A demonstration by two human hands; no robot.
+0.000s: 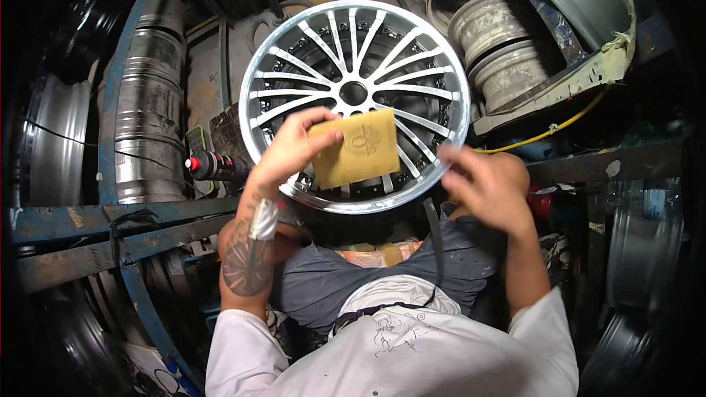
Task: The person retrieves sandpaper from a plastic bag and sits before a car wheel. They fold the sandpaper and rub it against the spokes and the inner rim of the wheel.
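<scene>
A silver multi-spoke alloy wheel rim [353,11] lies face up in front of my knees. Over its lower half, my left hand [298,143] pinches a folded yellow sheet of sandpaper [360,151] between thumb and fingers. Dark printing shows on the sheet's upper face. My right hand [482,184] is beside the rim's lower right edge, smeared by motion. Its fingers are too blurred to show whether they hold anything or touch the rim.
Metal racks stand on both sides, the left with a blue frame post [110,117]. Stacked wheels [151,103] fill it, and dusty wheels [493,26] are at upper right. A dark bottle [217,166] with a red cap lies left of the rim. A yellow hose [551,131] runs at right.
</scene>
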